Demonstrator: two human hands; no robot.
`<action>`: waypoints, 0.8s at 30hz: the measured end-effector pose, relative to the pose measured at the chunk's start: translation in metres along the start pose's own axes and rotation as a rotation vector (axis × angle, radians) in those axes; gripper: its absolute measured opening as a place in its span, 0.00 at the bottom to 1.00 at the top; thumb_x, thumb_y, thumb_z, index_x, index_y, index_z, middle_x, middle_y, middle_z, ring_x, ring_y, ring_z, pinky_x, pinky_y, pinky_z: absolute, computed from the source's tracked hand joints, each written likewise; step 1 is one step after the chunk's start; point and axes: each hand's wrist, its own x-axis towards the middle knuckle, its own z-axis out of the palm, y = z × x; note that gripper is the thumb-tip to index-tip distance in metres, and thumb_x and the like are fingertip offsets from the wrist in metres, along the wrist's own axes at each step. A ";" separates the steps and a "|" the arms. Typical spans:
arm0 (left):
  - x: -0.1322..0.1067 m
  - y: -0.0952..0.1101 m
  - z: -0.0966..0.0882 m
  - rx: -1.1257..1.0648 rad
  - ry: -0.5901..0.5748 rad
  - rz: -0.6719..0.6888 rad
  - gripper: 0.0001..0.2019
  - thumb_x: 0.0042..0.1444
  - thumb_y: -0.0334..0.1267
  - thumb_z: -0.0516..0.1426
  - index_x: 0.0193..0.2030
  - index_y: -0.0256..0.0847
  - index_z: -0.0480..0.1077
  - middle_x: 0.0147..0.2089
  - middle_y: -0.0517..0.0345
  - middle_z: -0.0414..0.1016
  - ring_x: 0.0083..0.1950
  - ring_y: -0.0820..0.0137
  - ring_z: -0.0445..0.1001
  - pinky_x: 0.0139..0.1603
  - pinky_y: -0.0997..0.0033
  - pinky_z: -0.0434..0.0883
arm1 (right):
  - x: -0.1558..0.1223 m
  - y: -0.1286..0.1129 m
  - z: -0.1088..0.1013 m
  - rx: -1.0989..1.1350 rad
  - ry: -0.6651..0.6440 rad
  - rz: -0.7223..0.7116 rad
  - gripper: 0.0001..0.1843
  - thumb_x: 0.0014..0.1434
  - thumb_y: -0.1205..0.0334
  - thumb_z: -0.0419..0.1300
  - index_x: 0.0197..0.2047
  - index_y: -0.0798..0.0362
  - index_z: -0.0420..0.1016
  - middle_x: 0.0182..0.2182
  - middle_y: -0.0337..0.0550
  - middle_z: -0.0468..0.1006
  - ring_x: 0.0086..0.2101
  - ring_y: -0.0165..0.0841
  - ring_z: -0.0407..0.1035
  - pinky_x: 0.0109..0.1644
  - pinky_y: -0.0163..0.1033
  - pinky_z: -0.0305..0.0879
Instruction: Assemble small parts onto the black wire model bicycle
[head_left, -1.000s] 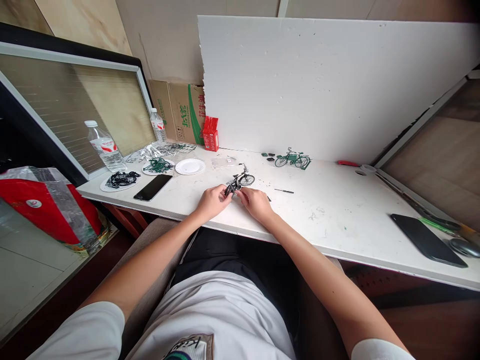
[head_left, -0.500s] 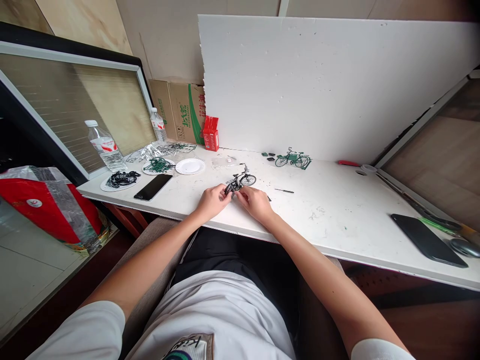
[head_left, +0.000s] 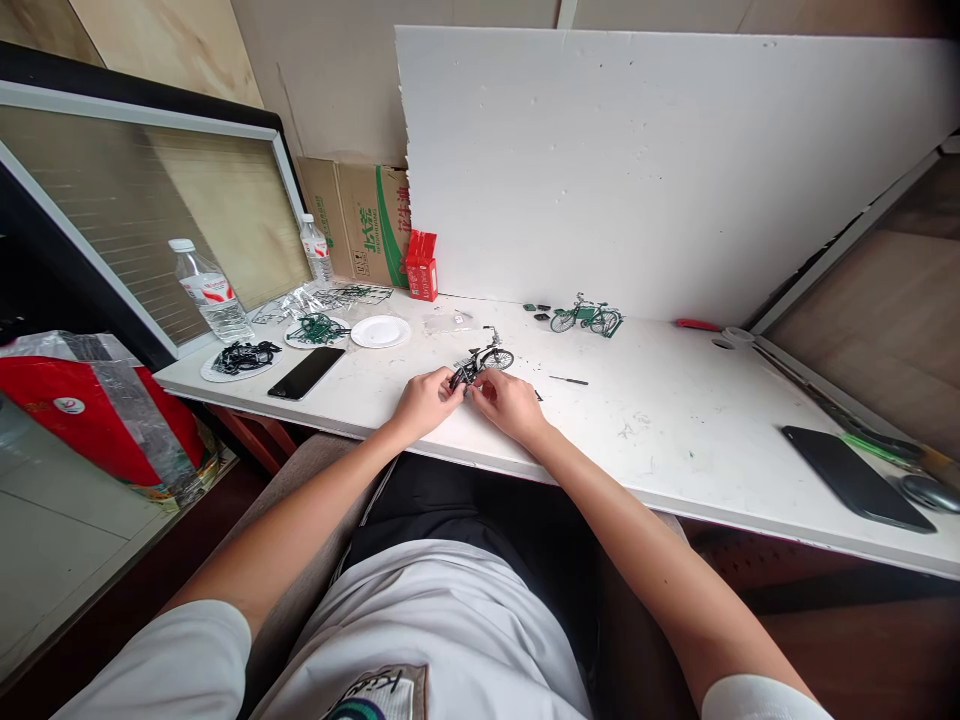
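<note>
A small black model bicycle (head_left: 495, 358) stands near the front edge of the white table, its handlebar and one wheel pointing away to the right. My left hand (head_left: 429, 402) is closed around its rear wheel end. My right hand (head_left: 510, 402) is at the lower side of the frame, thumb and fingers pinched there; whether a small part is between them is hidden. Right of my right hand lies a thin dark screwdriver-like tool (head_left: 568, 380). A dark small piece (head_left: 538, 396) shows just beside that hand.
A green model bicycle (head_left: 586, 316) stands at the back. To the left are a phone (head_left: 307, 373), a white paper plate (head_left: 380, 331), plates with black parts (head_left: 241, 358) and green parts (head_left: 318, 328), and water bottles (head_left: 214, 295). Another black phone (head_left: 855, 478) lies far right.
The black model bicycle has shifted very slightly in my hands. Both hands stay in nearly the same place and keep their grip.
</note>
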 end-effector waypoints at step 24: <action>0.000 0.000 0.000 0.053 -0.021 0.018 0.06 0.61 0.40 0.60 0.34 0.43 0.70 0.30 0.59 0.79 0.31 0.69 0.78 0.35 0.72 0.73 | 0.000 -0.004 -0.002 -0.004 -0.020 0.011 0.16 0.72 0.47 0.57 0.44 0.50 0.78 0.32 0.42 0.83 0.31 0.34 0.74 0.35 0.36 0.55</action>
